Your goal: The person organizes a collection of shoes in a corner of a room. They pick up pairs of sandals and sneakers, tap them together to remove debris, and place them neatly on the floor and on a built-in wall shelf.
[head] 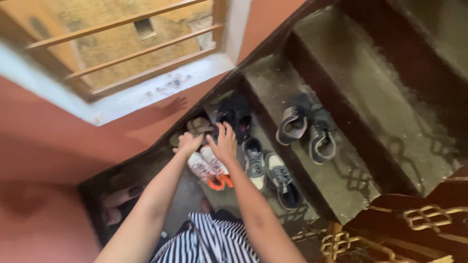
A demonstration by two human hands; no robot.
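Observation:
Both my arms reach down to shoes at the foot of a staircase. My left hand (188,142) is curled over the top of a white and orange sneaker (201,169). My right hand (224,142) rests with fingers spread on the second white and orange sneaker (218,170) beside it. A pair of tan sandals (197,125) lies just beyond my left hand. Black shoes (235,113) sit past my right hand.
A grey and white sneaker pair (267,170) stands right of my arms. A dark grey pair (308,129) rests on the lowest step (341,185). An orange wall with a barred window (131,53) is left. A gold patterned railing (419,219) is at the lower right. More footwear (117,202) lies at the left.

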